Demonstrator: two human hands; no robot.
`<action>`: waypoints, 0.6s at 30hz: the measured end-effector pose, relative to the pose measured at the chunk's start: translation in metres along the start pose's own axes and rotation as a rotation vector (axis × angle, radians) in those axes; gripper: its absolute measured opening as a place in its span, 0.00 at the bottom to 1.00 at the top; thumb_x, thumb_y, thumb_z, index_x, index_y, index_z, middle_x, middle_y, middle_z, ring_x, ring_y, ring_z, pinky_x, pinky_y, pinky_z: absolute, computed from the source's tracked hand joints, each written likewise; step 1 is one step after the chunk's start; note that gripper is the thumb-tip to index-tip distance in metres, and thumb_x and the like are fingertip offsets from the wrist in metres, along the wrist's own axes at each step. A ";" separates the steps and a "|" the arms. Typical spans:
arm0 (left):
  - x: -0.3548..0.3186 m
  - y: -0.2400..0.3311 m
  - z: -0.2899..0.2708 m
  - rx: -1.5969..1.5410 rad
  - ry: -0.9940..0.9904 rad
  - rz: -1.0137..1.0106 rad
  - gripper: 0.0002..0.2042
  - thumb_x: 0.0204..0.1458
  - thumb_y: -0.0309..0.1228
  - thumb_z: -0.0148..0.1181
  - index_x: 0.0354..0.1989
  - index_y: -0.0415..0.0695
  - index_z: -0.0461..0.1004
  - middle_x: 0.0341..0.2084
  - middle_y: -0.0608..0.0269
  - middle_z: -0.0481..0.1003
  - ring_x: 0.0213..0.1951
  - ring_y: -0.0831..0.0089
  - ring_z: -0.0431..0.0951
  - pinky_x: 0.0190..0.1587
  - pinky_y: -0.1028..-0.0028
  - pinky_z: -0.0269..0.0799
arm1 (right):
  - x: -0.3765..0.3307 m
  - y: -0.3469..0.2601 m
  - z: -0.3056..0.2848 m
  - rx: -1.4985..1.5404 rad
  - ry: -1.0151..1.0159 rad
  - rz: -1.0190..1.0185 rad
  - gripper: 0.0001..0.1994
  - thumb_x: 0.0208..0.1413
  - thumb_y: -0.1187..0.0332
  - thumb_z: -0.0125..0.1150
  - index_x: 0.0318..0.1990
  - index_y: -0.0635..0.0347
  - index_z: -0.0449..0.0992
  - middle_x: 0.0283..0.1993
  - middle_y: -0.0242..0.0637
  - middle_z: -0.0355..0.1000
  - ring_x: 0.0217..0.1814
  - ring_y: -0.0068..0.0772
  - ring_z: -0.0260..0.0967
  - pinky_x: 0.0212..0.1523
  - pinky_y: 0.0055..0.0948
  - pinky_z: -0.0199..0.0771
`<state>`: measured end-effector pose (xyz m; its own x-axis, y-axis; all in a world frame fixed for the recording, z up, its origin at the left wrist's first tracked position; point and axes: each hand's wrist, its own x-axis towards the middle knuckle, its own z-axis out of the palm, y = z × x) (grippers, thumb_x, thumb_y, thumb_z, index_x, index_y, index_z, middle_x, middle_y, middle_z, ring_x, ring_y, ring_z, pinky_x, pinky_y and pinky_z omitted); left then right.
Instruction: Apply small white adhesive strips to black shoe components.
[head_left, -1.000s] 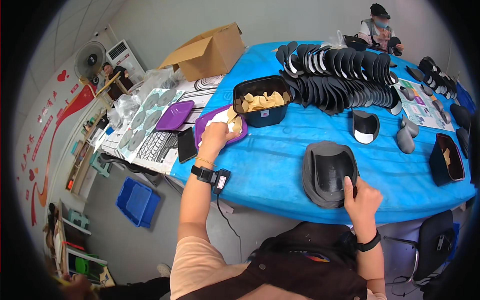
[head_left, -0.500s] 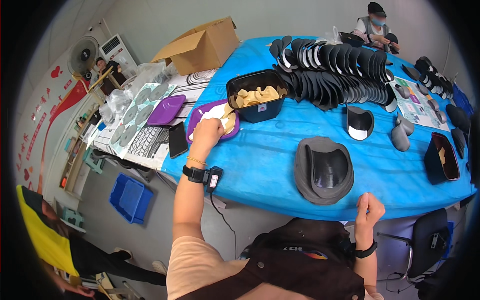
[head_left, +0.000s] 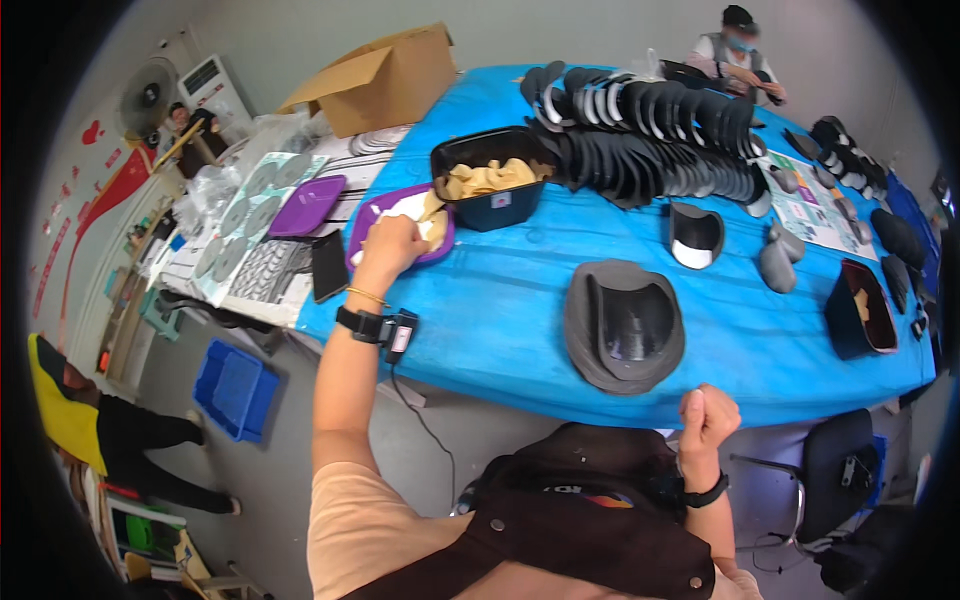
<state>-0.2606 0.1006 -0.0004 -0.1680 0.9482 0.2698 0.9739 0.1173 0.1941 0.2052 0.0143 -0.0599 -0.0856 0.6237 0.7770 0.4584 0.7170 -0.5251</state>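
A phone (head_left: 329, 264) lies at the table's left end beside a purple lid (head_left: 308, 205). The left hand (head_left: 391, 247) reaches onto a purple tray (head_left: 372, 218), fingers curled around a white and tan wad there. Just right of it stands a black tub (head_left: 492, 203) of tan pieces. Mid-table, on the blue cloth (head_left: 500, 300), a grey mould (head_left: 623, 324) lies untouched. The right hand (head_left: 707, 419) hovers below the table edge, clenched in an empty fist.
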 end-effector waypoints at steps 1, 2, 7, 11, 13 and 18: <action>0.001 -0.001 0.002 0.035 0.053 -0.020 0.08 0.39 0.34 0.66 0.23 0.42 0.81 0.22 0.48 0.78 0.29 0.51 0.80 0.35 0.57 0.75 | 0.000 0.000 -0.001 0.000 0.002 -0.006 0.16 0.56 0.74 0.52 0.15 0.61 0.64 0.14 0.37 0.60 0.14 0.39 0.59 0.20 0.34 0.54; 0.001 -0.001 0.003 0.016 0.023 -0.014 0.07 0.39 0.32 0.64 0.23 0.42 0.81 0.22 0.48 0.78 0.29 0.51 0.80 0.35 0.57 0.76 | 0.001 0.000 -0.002 -0.051 -0.040 0.023 0.16 0.56 0.74 0.52 0.15 0.61 0.64 0.14 0.37 0.60 0.14 0.39 0.59 0.20 0.34 0.54; -0.009 0.020 -0.009 0.188 0.234 -0.138 0.07 0.48 0.32 0.59 0.28 0.43 0.80 0.25 0.48 0.79 0.30 0.48 0.80 0.34 0.55 0.75 | 0.002 -0.002 -0.005 0.022 -0.038 0.035 0.16 0.56 0.73 0.54 0.15 0.62 0.65 0.14 0.37 0.59 0.14 0.37 0.58 0.19 0.32 0.54; -0.047 0.048 -0.043 0.062 0.728 -0.223 0.11 0.62 0.36 0.51 0.36 0.40 0.72 0.20 0.50 0.76 0.27 0.53 0.80 0.30 0.57 0.74 | 0.004 -0.010 -0.006 0.101 0.016 0.083 0.17 0.57 0.73 0.53 0.15 0.63 0.65 0.13 0.36 0.59 0.14 0.35 0.58 0.19 0.32 0.54; -0.079 0.071 -0.050 -0.454 0.737 -0.120 0.12 0.64 0.36 0.52 0.37 0.39 0.71 0.22 0.57 0.75 0.27 0.67 0.79 0.31 0.65 0.76 | 0.008 -0.018 -0.005 0.109 -0.045 0.135 0.16 0.57 0.72 0.53 0.16 0.63 0.66 0.14 0.36 0.61 0.14 0.34 0.60 0.19 0.30 0.55; -0.138 0.153 -0.018 -1.513 -0.023 0.129 0.11 0.65 0.34 0.51 0.37 0.37 0.69 0.32 0.62 0.75 0.35 0.73 0.79 0.38 0.75 0.78 | 0.022 -0.043 0.005 0.351 -0.315 0.300 0.11 0.60 0.65 0.56 0.31 0.66 0.74 0.20 0.35 0.69 0.19 0.25 0.67 0.24 0.23 0.64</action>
<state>-0.0914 -0.0178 0.0095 -0.0800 0.9339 0.3485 -0.0892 -0.3549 0.9306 0.1794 -0.0018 -0.0216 -0.2818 0.8406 0.4626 0.1862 0.5209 -0.8331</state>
